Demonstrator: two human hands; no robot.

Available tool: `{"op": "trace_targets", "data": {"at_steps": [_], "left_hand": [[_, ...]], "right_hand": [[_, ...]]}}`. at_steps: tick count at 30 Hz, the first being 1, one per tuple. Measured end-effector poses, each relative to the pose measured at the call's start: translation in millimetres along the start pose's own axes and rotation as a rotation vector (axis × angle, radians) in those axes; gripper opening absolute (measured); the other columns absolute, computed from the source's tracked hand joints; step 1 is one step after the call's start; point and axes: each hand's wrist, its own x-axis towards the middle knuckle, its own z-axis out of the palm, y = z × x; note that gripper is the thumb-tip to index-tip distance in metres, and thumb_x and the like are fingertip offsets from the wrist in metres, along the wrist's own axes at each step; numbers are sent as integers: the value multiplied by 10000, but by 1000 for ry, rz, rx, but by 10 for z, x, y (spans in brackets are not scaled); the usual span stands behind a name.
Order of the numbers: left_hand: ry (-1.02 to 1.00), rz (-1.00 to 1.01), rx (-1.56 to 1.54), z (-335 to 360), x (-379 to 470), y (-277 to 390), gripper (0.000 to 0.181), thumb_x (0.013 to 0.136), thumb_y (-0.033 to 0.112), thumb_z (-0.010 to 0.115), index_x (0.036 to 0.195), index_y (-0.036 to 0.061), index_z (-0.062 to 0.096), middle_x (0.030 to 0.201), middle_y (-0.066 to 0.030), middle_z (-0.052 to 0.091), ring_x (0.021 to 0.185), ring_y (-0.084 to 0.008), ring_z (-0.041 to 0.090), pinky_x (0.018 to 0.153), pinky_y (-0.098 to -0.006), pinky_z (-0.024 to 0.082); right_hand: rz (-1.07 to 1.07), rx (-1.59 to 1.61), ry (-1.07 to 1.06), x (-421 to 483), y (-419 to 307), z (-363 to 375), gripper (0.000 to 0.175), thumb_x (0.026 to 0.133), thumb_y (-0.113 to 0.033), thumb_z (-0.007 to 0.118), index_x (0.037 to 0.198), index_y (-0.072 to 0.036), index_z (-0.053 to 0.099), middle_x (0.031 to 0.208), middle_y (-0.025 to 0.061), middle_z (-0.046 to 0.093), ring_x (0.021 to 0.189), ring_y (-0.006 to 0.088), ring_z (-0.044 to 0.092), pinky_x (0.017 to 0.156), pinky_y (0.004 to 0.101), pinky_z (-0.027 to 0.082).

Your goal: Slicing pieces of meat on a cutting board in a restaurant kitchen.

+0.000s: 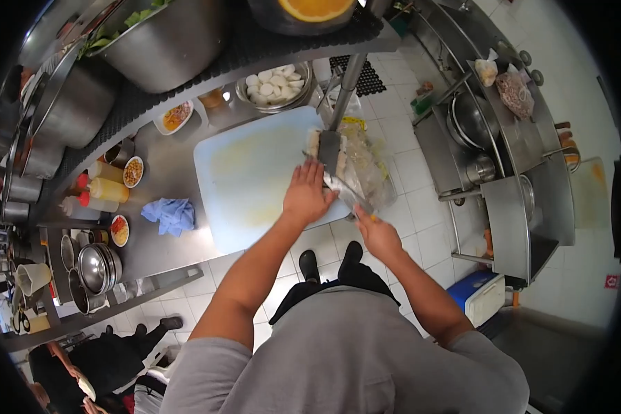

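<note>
On the right side of a pale blue cutting board, my left hand lies spread, palm down, beside a metal blade. My right hand grips the handle of a knife, whose blade points up and left towards my left fingertips. Beyond my left hand, pale food pieces sit at the board's right edge beside a dark flat object. A clear plastic bag lies just right of the board. What is under my left palm is hidden.
A crumpled blue cloth, squeeze bottles and a small bowl of chickpeas stand left. Behind the board is a bowl of white pieces. A metal post and overhead shelf stand close. Another person works lower left.
</note>
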Motion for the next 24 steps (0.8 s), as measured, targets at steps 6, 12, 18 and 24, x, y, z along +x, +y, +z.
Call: {"op": "trace_targets", "data": {"at_steps": [6, 12, 18, 24], "left_hand": [[-60, 74, 44, 66, -226, 124, 801, 969, 561, 442, 1473, -60, 389, 1564, -197, 362, 1484, -330, 272, 1226, -456, 167], [-72, 82, 43, 114, -439, 302, 792, 975, 552, 436, 1466, -67, 391, 1559, -215, 361, 1481, -333, 283, 1227, -453, 167], [-39, 77, 21, -21, -60, 98, 822, 974, 585, 429, 1477, -62, 371, 1551, -221, 372, 1475, -338, 293, 1224, -444, 184], [-63, 89, 2, 89, -314, 293, 787, 967, 552, 466, 1461, -57, 399, 1545, -218, 383, 1474, -334, 295, 1223, -443, 186]], "right_hand": [[21, 25, -26, -379, 2, -42, 480, 992, -269, 542, 1454, -169, 464, 902, 232, 683, 775, 427, 670, 679, 520, 538], [65, -13, -53, -666, -63, -110, 506, 987, -293, 545, 1474, -201, 442, 876, 230, 682, 745, 424, 680, 667, 523, 546], [78, -25, 1, -366, -151, -118, 508, 989, -300, 545, 1474, -183, 447, 899, 238, 684, 748, 421, 682, 668, 515, 550], [115, 16, -104, -876, -112, -156, 497, 992, -305, 547, 1460, -158, 466, 925, 240, 684, 756, 412, 680, 651, 525, 538]]}}
